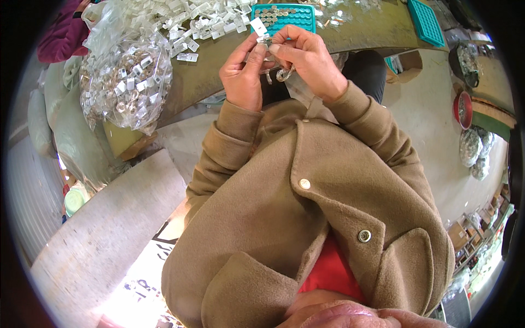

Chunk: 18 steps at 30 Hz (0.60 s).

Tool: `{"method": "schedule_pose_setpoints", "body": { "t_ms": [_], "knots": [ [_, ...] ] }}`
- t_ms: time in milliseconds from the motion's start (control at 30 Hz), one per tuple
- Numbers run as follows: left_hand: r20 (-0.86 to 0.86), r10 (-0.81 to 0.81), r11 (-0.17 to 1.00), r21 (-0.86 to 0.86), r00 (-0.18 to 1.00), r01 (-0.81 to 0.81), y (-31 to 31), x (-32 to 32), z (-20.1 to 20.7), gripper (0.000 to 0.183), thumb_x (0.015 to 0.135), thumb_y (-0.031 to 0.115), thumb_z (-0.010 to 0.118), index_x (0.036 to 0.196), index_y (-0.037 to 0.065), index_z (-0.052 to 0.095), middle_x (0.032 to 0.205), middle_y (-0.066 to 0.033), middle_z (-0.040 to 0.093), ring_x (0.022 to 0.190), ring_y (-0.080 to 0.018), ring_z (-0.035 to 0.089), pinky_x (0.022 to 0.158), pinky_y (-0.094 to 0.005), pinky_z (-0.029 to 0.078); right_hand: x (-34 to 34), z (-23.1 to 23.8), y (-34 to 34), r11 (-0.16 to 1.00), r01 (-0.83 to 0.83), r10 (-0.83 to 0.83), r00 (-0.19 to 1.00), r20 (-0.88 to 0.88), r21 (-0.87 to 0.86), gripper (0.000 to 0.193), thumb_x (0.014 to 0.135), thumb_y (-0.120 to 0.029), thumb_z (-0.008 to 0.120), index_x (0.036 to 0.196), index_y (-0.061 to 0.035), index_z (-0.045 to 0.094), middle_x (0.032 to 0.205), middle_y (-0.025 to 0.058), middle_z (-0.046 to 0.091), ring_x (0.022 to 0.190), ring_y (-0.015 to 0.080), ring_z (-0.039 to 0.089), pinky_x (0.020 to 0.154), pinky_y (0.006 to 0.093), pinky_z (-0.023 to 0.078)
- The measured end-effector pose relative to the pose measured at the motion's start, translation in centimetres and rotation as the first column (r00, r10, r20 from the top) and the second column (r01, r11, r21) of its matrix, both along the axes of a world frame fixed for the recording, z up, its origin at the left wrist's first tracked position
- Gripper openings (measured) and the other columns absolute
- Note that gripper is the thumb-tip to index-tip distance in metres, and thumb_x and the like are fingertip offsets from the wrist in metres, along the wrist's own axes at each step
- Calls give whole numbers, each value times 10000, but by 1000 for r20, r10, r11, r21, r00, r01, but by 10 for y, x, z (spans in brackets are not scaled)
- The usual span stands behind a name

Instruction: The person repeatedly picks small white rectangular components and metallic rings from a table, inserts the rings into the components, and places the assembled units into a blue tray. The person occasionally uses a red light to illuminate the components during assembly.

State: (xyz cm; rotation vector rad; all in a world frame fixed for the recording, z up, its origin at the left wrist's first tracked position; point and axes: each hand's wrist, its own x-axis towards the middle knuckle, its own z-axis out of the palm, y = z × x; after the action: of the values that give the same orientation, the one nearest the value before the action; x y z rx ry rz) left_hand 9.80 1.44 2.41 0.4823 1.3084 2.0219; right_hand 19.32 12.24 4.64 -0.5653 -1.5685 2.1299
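Both of my hands meet over the table's near edge, around a small white plastic piece (258,26) with a flat tab standing up. My left hand (243,79) pinches it from the left between thumb and fingers. From the other side, the thumb and forefinger of my right hand (311,59) close on its lower part. A clear, curled strip (284,73) hangs below the fingers; whether it is joined to the white piece I cannot tell. Just beyond the hands lies a teal tray (313,21) with round silvery discs (269,13) in some of its pockets.
Loose white plastic pieces (188,27) are heaped on the table (191,82). A clear bag (126,82) of white and brownish parts sits at the left. Another teal tray (426,23) lies far right, above a cardboard box (407,65). A person's purple sleeve (64,33) shows far left.
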Motion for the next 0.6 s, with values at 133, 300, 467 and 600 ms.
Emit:
{"method": "schedule_pose_setpoints", "body": {
  "t_ms": [133, 300, 467, 600],
  "knots": [
    [-71, -4, 998, -61, 997, 0, 0, 0, 2, 379, 942, 69, 595, 1291, -61, 522, 1024, -83, 654, 860, -117, 629, 705, -261, 549, 3, 8, 10, 992, -99, 97, 995, 29, 73, 73, 866, -70, 613, 868, -8, 574, 658, -16, 517, 585, 45, 435, 505, 223, 323],
    [-53, 1, 999, -39, 999, -3, 2, 1, 5, 338, 947, 73, 590, 1262, -47, 563, 998, -69, 658, 842, -98, 616, 672, -237, 520, 0, 7, 11, 994, -111, 111, 994, 18, -15, 65, 875, -86, 588, 866, -23, 573, 669, -30, 490, 605, 43, 424, 536, 215, 314],
    [-268, -9, 976, -212, 963, -50, 5, -3, 9, 296, 937, 123, 624, 1200, -12, 631, 838, -29, 654, 621, -49, 543, 492, -183, 442, -8, -3, 15, 997, -42, 39, 999, -34, -71, 85, 851, -32, 647, 889, 32, 606, 678, 14, 581, 621, 78, 546, 564, 231, 445],
    [-53, -44, 958, -286, 998, 27, 1, -8, 13, 310, 903, 165, 674, 1159, -8, 647, 819, -1, 644, 623, -41, 529, 473, -171, 375, -8, -13, 5, 988, 25, -31, 999, 35, 151, 81, 859, -43, 641, 900, 20, 609, 681, 9, 597, 599, 53, 533, 512, 230, 425]
  ]
}}
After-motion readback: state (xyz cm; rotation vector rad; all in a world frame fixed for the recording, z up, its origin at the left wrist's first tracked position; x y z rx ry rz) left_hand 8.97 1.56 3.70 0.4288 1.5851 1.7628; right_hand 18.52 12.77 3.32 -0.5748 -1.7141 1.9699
